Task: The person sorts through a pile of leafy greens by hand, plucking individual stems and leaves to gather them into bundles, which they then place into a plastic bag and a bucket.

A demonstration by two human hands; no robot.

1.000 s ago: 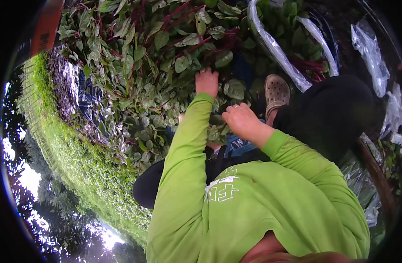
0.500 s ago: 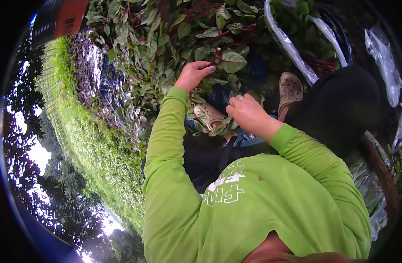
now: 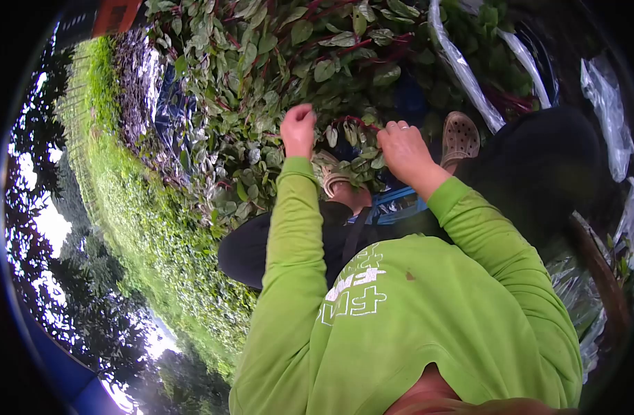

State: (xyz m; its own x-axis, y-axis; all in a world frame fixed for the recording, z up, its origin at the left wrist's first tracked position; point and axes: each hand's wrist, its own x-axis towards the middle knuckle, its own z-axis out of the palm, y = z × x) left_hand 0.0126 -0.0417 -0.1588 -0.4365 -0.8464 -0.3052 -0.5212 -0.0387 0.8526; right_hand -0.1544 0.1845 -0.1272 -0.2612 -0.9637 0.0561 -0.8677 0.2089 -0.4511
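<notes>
My right hand point(image 3: 405, 151), with a ring on one finger, is closed on a dark red leafy stem point(image 3: 356, 120). Green leaves hang from that stem to the left of the hand, above a blue-edged thing by my lap. My left hand point(image 3: 300, 129) is raised to the left, over the leaf pile point(image 3: 262, 90), with its fingers curled together. It is slightly blurred, and I cannot make out anything between the fingers.
Tan clogs point(image 3: 460, 137) are on my feet, close to the leaves. Clear plastic strips point(image 3: 462, 66) run over greens at the upper right. More plastic sheeting point(image 3: 606, 104) lies at the far right, above a brown branch point(image 3: 602, 277). Green plants point(image 3: 144, 207) grow along the left.
My left hand has drawn back from the upright leafy tip and curled its fingers. My right hand has moved up and to the right, and the red stem now shows beside it.
</notes>
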